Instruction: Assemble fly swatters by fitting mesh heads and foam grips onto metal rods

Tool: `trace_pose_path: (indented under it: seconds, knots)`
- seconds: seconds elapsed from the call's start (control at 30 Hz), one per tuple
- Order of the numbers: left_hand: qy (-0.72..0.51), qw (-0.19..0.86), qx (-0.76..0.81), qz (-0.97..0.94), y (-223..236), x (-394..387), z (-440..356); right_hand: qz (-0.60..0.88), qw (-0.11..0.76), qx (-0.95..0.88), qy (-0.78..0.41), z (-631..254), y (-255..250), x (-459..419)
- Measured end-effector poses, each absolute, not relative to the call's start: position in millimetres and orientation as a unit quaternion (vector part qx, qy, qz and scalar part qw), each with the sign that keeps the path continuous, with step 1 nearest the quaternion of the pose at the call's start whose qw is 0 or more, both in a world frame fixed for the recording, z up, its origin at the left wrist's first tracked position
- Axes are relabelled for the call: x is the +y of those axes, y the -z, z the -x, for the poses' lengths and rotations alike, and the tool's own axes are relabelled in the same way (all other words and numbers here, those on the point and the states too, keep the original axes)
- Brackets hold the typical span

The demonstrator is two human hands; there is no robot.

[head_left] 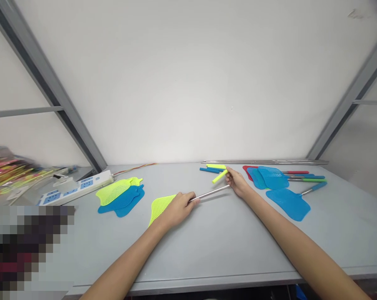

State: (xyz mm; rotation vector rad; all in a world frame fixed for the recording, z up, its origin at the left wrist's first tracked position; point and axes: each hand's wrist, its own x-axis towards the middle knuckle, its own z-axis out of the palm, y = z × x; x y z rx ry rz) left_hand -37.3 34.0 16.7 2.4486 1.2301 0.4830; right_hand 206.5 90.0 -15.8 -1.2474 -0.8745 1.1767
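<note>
Rod [210, 193] in left hand [179, 208], yellow tube [219, 176] apparently in right hand [237, 183], table's front edge [213, 281] well apart.

A white power strip [78, 190] lies at the left of the grey worktop [226, 250], coloured wires [135, 168] by its end

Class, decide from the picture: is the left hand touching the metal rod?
Touching. The head view shows the left hand closed on the metal rod, which juts out from its grasp.
</note>
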Motion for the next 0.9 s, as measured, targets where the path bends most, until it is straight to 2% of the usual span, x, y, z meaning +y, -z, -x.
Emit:
trace_pose_path:
  seconds: [0.27,0.9]
  knots:
    - [-0.191,0.176,0.437,-0.861,-16.3,37.1,39.2,0.533,0.63,-0.271,-0.496,-212.7,19.3,99.2]
    - [-0.191,0.191,0.43,-0.861,-18.3,37.2,37.7,0.537,0.636,-0.263,-0.489,-209.2,20.3,95.7]
